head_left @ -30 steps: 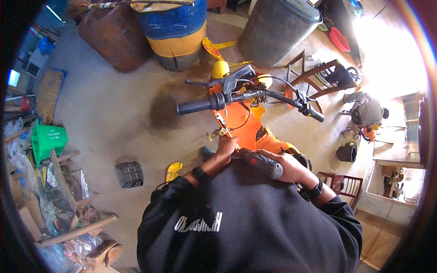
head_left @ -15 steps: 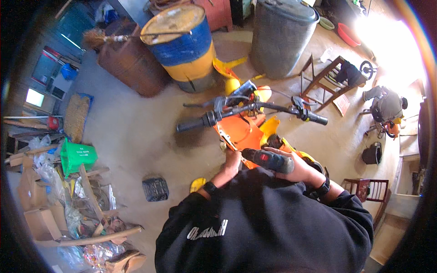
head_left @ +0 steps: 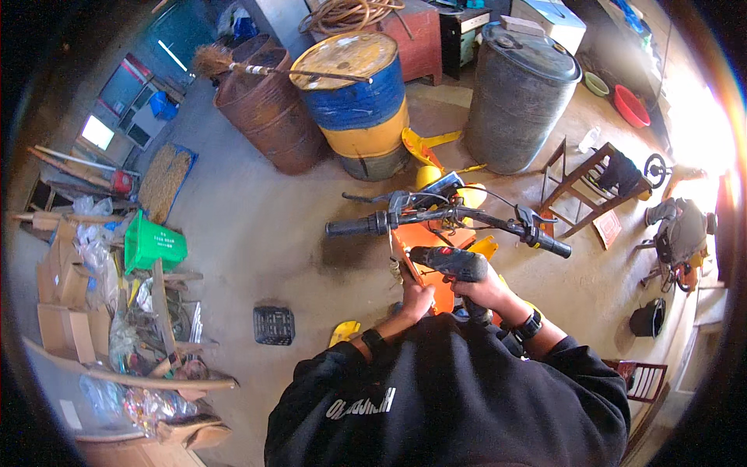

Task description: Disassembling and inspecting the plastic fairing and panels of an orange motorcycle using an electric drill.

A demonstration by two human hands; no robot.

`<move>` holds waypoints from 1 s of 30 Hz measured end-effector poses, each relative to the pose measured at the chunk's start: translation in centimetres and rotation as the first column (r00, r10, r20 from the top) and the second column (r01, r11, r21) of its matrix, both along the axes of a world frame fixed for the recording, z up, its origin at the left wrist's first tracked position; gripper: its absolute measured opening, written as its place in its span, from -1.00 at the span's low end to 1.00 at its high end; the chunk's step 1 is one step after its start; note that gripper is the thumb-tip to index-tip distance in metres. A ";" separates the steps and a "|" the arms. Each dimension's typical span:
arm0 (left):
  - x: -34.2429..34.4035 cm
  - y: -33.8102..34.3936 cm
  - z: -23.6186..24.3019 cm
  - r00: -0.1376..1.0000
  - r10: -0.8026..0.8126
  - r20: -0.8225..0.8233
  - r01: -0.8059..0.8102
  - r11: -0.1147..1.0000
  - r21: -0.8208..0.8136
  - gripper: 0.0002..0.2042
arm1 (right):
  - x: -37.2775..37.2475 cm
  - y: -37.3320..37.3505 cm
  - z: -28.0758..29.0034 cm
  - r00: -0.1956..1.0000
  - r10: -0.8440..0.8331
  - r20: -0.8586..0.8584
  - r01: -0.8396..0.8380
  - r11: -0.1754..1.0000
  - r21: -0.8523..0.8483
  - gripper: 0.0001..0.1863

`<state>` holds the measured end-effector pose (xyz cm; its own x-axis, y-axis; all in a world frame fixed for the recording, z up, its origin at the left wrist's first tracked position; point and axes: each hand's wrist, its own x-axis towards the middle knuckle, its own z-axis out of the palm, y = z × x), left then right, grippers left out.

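Note:
My right hand (head_left: 489, 291) is wrapped round the grip of a dark cordless drill (head_left: 461, 265) with a red mark. The drill lies nearly level, its nose pointing left over the left edge of an orange plastic panel (head_left: 424, 238). At that same edge my left hand (head_left: 418, 297) is closed on the panel, its fingertips partly hidden. The panel belongs to a small orange and yellow motorbike. Just beyond my hands, black handlebars (head_left: 445, 215) with cables cross over it. A small pale part (head_left: 396, 270) hangs by the panel's left edge, too small to name.
Beyond the bike stand a blue-and-yellow drum (head_left: 354, 105), a rusty drum (head_left: 268, 109) and a grey drum (head_left: 523, 97). A wooden chair frame (head_left: 595, 187) and another person (head_left: 681, 237) are at right. Left lie a green bin (head_left: 154, 243), cardboard and scraps. A black crate (head_left: 274, 325) sits on the floor.
The drill has moved forward along the panel toward the handlebars, and its nose has turned more to the left. My left hand stays at the panel's edge. The whole view has shifted.

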<state>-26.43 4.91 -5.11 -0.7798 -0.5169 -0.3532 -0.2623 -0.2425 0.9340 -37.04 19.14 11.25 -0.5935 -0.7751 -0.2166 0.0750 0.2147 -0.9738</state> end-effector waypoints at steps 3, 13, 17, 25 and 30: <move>0.1 0.4 0.8 1.000 0.023 -0.017 -0.023 1.000 -0.007 -0.06 | 0.0 0.0 -0.9 1.000 0.011 -0.022 -0.011 1.000 0.027 -0.63; -0.9 -0.2 -6.1 0.981 0.045 -0.188 -0.099 0.951 -0.293 -0.03 | -0.7 -0.9 -1.6 0.999 0.044 -0.025 -0.043 0.999 0.019 -0.59; -0.9 -0.3 -7.1 0.986 0.037 -0.160 -0.088 0.942 -0.324 -0.01 | -1.0 -1.4 -0.4 0.995 0.056 -0.084 -0.048 0.995 0.090 -0.56; -0.6 0.3 -0.8 0.998 0.028 0.057 -0.011 0.958 -0.287 0.00 | -3.0 -2.4 1.6 0.985 0.164 -0.043 -0.161 0.984 0.081 -0.60; -0.7 0.3 1.3 0.992 -0.010 0.122 0.026 0.991 -0.133 -0.03 | -4.3 -3.2 2.7 0.986 0.168 0.002 -0.165 0.967 0.195 -0.67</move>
<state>-27.11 5.20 -3.76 -0.7451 -0.5523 -0.3739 -0.3785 -0.1115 0.9189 -41.37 15.92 13.91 -0.4636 -0.8076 -0.3646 0.0087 0.4073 -0.9132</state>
